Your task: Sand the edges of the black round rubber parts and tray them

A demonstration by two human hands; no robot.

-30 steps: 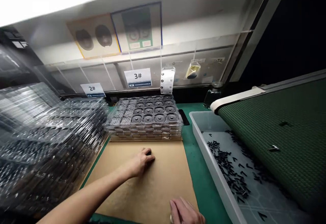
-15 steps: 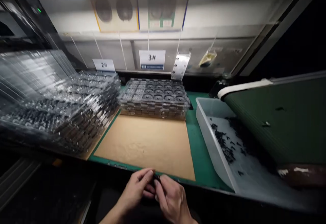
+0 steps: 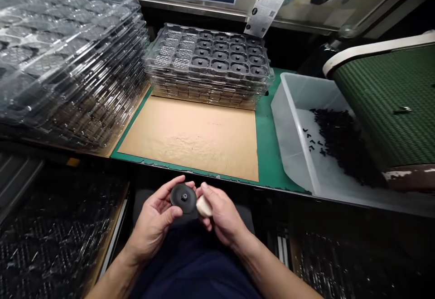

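In front of my lap, my left hand [image 3: 158,217] grips a round black plastic disc [image 3: 183,204] by its edge. The disc's hollow face with a small central stem is turned up toward me. Right beside it, my right hand [image 3: 220,213] is closed on a pale cream, rounded lump [image 3: 204,206] whose kind I cannot make out. The lump is close to the disc's right edge; whether they touch is hard to tell. Beyond both hands lies a brown cardboard sheet [image 3: 190,131] on the green bench top [image 3: 267,127].
A clear tray stack [image 3: 210,84] holding black discs stands behind the cardboard. Taller clear trays [image 3: 102,77] rise at the left. At the right, a white bin [image 3: 295,140] holds small black parts beneath a green conveyor belt [image 3: 397,104]. More trays [image 3: 50,240] sit low at the left.
My view has tilted down and nearer. My hands, earlier close together around a small dark thing, now hold the black disc and the cream lump, both in plain sight.
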